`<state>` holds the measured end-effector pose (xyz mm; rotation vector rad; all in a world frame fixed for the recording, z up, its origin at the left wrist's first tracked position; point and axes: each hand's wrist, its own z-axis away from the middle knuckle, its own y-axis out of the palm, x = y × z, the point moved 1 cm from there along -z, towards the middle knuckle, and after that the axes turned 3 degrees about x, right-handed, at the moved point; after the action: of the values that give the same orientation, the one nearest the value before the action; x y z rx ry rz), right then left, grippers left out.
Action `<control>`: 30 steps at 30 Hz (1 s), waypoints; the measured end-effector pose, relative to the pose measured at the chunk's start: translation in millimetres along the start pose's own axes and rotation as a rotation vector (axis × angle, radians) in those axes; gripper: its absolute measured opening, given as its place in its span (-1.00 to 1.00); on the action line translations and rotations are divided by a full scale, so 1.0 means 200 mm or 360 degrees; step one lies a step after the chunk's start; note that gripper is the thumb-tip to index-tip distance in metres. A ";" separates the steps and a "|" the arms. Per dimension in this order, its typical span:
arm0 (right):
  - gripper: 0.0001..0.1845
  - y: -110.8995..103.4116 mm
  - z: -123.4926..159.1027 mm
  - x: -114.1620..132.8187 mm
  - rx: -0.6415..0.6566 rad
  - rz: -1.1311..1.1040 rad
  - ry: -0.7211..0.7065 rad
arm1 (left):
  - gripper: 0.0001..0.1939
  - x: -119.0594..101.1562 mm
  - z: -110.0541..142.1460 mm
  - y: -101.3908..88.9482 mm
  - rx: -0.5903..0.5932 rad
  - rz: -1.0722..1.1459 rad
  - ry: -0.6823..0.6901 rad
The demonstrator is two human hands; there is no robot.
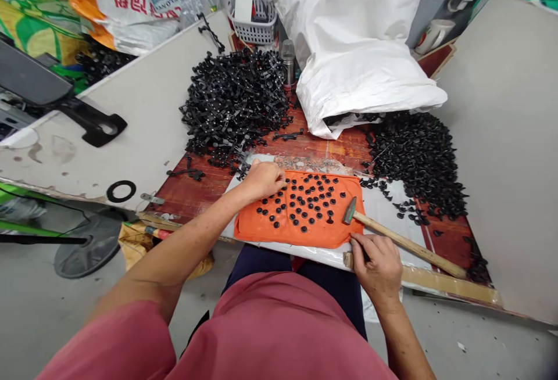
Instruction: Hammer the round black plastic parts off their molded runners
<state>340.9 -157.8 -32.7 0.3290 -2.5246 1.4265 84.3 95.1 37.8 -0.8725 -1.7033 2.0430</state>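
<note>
An orange sheet (305,237) lies on a white board at the front of the table, with several small round black plastic pieces (304,215) scattered over it. My left hand (264,179) is closed at the sheet's upper left edge; what its fingers hold is hidden. At the lower right corner, my right hand (379,261) has thumb and fingers pinched on the sheet's edge. A hammer (405,242) with a wooden handle rests just above that hand, its head on the orange sheet.
Behind are a tall heap of black plastic parts (235,101) on the left and a pile of smaller black pieces (418,159) on the right. A white sack (361,60) spills pieces between them. A grey basket (255,28) and metal flask (288,66) stand farther back.
</note>
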 end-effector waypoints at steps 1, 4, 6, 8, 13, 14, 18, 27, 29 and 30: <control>-0.88 0.00 0.00 0.00 -0.0002 0.0011 -0.0006 | -0.79 0.01 0.01 -0.03 -0.0081 -0.0015 -0.0007; -0.89 -0.01 -0.01 0.01 -0.0014 0.0033 -0.0016 | -0.76 0.07 0.04 -0.11 -0.0308 -0.0016 -0.0114; -0.89 -0.01 -0.01 0.01 -0.0020 0.0039 -0.0024 | -0.77 0.11 0.07 -0.14 -0.0302 0.0007 -0.0172; -0.89 0.00 0.00 0.00 -0.0023 0.0034 -0.0039 | -0.81 0.15 0.09 -0.13 -0.0191 0.0034 -0.0137; -0.88 0.01 0.00 -0.01 -0.0005 0.0003 -0.0015 | -0.83 0.19 0.09 -0.04 -0.0046 0.0074 0.0088; -0.88 0.01 0.00 0.00 -0.0001 -0.0018 0.0006 | -0.83 0.19 0.08 -0.03 -0.0032 0.0067 0.0113; -0.86 0.00 0.00 0.01 0.0038 -0.0133 0.0093 | -0.83 0.20 0.05 0.00 -0.0005 0.0085 0.0123; -0.77 -0.07 -0.03 0.06 0.0163 -0.0298 0.0252 | -0.62 0.17 0.13 -0.09 -0.0084 0.0294 0.0059; -0.75 -0.13 -0.07 0.05 0.0229 -0.0404 0.0247 | -0.55 0.18 0.18 -0.11 -0.0115 0.0342 0.0003; -0.75 -0.17 -0.09 0.04 0.0256 -0.0451 0.0247 | -0.54 0.18 0.21 -0.11 -0.0129 0.0365 -0.0014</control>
<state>345.6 -159.9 6.8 0.5561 -2.1469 1.4806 27.2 91.7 54.9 -1.1337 -1.7727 2.1355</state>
